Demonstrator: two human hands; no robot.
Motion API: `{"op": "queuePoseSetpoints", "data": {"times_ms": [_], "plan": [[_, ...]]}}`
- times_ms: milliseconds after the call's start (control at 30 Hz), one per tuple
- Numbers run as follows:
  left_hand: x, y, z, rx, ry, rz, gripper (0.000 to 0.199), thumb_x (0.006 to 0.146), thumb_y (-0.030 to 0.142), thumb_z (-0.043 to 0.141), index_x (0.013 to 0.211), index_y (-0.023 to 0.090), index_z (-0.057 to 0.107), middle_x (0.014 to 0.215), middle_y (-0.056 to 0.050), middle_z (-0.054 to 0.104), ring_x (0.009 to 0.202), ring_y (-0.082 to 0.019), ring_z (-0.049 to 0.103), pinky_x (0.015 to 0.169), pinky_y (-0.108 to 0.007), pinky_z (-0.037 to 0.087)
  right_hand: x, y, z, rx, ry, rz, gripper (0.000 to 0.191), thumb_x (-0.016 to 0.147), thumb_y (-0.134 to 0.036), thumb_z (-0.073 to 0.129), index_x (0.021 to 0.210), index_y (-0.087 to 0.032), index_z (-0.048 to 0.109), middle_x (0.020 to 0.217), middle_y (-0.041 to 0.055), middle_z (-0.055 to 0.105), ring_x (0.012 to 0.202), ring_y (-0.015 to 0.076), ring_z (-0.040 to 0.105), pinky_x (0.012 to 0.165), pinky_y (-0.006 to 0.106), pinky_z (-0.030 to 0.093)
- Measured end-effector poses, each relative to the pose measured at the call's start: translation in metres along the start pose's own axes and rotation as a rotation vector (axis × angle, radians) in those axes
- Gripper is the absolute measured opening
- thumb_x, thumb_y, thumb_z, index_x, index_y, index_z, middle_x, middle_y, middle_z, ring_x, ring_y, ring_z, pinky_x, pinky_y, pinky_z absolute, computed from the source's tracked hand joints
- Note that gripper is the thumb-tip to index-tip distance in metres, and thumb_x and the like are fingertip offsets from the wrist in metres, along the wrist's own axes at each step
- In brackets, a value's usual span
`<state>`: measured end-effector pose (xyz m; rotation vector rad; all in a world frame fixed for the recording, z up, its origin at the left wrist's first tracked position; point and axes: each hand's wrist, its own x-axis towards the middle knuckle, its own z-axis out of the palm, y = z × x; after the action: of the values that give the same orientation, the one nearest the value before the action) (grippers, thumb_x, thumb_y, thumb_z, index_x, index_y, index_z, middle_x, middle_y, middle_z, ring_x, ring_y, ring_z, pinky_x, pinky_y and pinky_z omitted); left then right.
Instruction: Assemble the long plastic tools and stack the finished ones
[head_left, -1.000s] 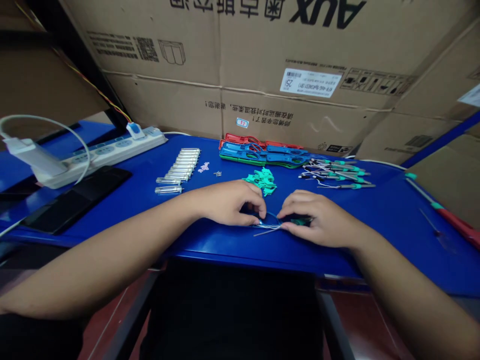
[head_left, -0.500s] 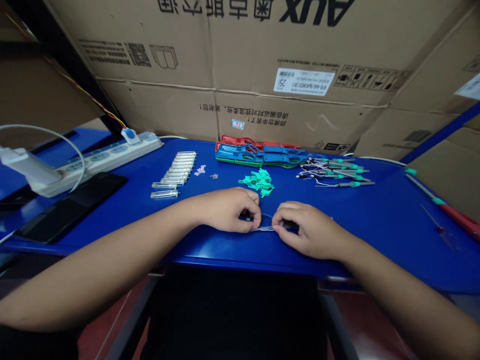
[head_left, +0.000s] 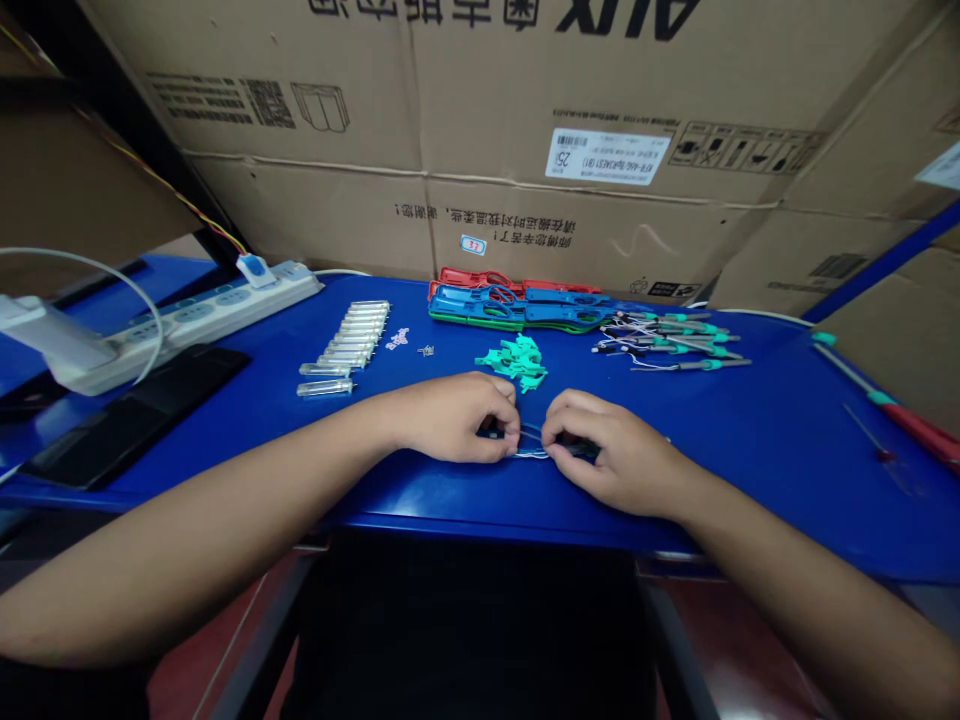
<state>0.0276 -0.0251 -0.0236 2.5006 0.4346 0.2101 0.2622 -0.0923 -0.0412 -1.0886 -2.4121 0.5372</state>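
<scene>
My left hand [head_left: 466, 416] and my right hand [head_left: 616, 450] face each other near the table's front edge, a small gap between them. Thin white wires [head_left: 531, 455] stretch across that gap, with the fingertips of both hands pinched at their ends. A curved dark blue strip shows just above the wires, probably part of a blue plastic shell; my fingers hide most of it. Beyond the hands lies a pile of small green plastic pieces [head_left: 520, 360].
Red, blue and green plastic shells [head_left: 517, 302] are stacked by the cardboard box [head_left: 300, 210]. Grey rods with green collars and wires [head_left: 682, 345] lie right. Clear tubes [head_left: 352, 340], a black phone-like slab [head_left: 142, 415] and a power strip [head_left: 202, 318] are left.
My right hand has shifted up very slightly, and the wires between the hands lie a little differently, with more of the blue strip showing. The view has tilted a touch.
</scene>
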Motion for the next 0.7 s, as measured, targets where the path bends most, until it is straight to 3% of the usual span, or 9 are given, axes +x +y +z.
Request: {"op": "queuePoseSetpoints", "data": {"times_ms": [233,500,700], "plan": [[0.0015,-0.0013,0.0036,-0.026,0.026,0.005,0.008,0.079,0.018,0.068,0.085,0.018,0.074,0.080,-0.001,0.062,0.074,-0.013,0.057,0.071,-0.024,0.046,-0.0014,-0.0020,0.0005,-0.122,-0.034,-0.052,0.014,0.088,-0.018,0.059,0.098,-0.021,0.069,0.098,0.0067,0.065,0.089,0.0199,0.059,0.079,0.033,0.049],[0.0017,-0.0009,0.0056,0.002,0.041,0.010,0.009,0.078,0.014,0.067,0.082,0.016,0.074,0.079,-0.002,0.062,0.074,-0.013,0.057,0.070,-0.024,0.045,0.0011,0.0008,0.0027,-0.089,-0.028,-0.037,0.014,0.090,-0.017,0.055,0.092,-0.020,0.068,0.093,0.0048,0.066,0.084,0.0173,0.059,0.074,0.031,0.047],[0.0029,-0.0011,0.0062,0.022,0.031,0.029,0.007,0.078,0.014,0.067,0.083,0.015,0.072,0.082,-0.003,0.062,0.077,-0.014,0.057,0.073,-0.025,0.047,0.0007,-0.0026,0.0024,-0.266,-0.020,-0.162,0.013,0.089,-0.018,0.056,0.090,-0.019,0.069,0.091,0.0056,0.066,0.081,0.0190,0.056,0.074,0.034,0.045]]}}
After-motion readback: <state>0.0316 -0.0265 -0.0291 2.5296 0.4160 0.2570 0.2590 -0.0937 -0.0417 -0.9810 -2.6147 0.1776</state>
